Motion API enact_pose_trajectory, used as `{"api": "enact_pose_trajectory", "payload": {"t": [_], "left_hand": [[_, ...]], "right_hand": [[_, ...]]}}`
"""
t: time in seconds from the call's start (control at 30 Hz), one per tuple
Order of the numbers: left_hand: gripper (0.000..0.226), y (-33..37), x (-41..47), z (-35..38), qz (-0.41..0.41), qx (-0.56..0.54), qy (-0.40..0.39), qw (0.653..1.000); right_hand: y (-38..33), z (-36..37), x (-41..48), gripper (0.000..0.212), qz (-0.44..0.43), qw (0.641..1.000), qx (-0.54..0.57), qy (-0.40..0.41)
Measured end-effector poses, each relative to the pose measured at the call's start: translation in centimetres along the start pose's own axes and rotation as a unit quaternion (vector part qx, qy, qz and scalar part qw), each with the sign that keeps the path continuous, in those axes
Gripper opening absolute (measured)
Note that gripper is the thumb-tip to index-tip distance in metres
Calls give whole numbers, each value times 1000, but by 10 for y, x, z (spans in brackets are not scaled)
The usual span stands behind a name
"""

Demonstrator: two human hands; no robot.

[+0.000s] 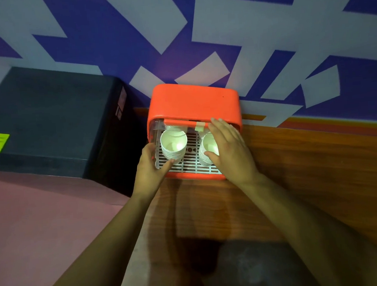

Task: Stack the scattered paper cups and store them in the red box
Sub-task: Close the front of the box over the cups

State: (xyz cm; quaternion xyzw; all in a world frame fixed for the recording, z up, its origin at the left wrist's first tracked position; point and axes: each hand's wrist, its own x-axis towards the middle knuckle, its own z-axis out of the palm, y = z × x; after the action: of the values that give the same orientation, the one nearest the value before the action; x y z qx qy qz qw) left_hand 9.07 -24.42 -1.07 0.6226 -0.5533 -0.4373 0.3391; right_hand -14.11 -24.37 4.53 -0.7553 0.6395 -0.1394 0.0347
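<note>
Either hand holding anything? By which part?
Left hand curls at the left cup stack's lower side; grip unclear. Right hand lies open over the right cup stack, gripping nothing.

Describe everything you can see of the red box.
The red box looks like orange-red plastic with rounded corners, standing on the wooden table against the wall. Its front is open, showing a white slotted tray with two cup stacks. The left hand grips its left front corner; the right hand lies flat over the right stack.

Dim frame, purple cast, wide-angle bend at edges.
Hot glare inside the cup stack just above the left hand; soft arm shadows on the table below that grip; bottom edge blurred.
</note>
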Motion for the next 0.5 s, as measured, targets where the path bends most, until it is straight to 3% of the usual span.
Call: {"api": "enact_pose_trajectory", "payload": {"t": [0.37,0.5], "left_hand": [[70,-2,2,-2,-24,-10,2,1000],[59,-3,0,-4,-28,-14,21,999]], "right_hand": [[-4,8,-28,72,-10,1000,-18,22],[1,10,-28,55,9,999,-10,39]]}}
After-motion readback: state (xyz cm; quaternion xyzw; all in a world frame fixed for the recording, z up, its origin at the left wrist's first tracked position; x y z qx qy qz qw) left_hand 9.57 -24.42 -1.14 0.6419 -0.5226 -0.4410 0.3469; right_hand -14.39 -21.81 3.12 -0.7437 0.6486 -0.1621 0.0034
